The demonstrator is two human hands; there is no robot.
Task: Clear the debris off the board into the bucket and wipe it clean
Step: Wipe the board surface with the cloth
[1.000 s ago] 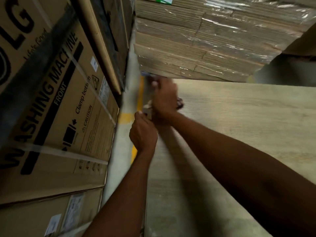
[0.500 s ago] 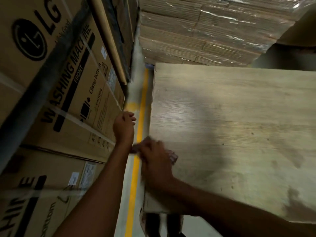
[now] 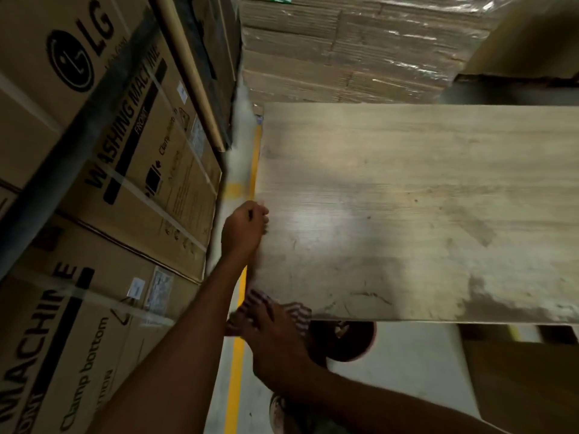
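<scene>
Left hand (image 3: 246, 228) is clamped on the left edge of the board (image 3: 407, 214), fingers curled over onto the top face and the arm reaching up from below. Right hand (image 3: 272, 343) is down at the board's near-left corner, on top of a striped cloth (image 3: 296, 311) that bunches out on both sides of the fingers. It's a blur there, so I can't tell whether that hand grips the cloth or just presses it flat. The board itself is a big pale slab with a wood grain, lying level, with glare across the middle. Its face carries scuffs and small specks, and there's a dark patch (image 3: 485, 297) along the near edge towards the right. Just under that near edge, right beside the right hand, sits the bucket (image 3: 351, 343), round and dark reddish brown. Its far half is hidden by the board, and what's inside is too dim to make out. Beneath it all is a pale floor (image 3: 407, 371) with a yellow line (image 3: 235, 371) running away along the board's left side. Left of the line, brown cartons (image 3: 109, 183) printed "LG" and "WASHING MACHINE" are stacked high. Beyond the far edge of the board stands a stack of flattened cardboard (image 3: 344, 48) wrapped in clear film.
</scene>
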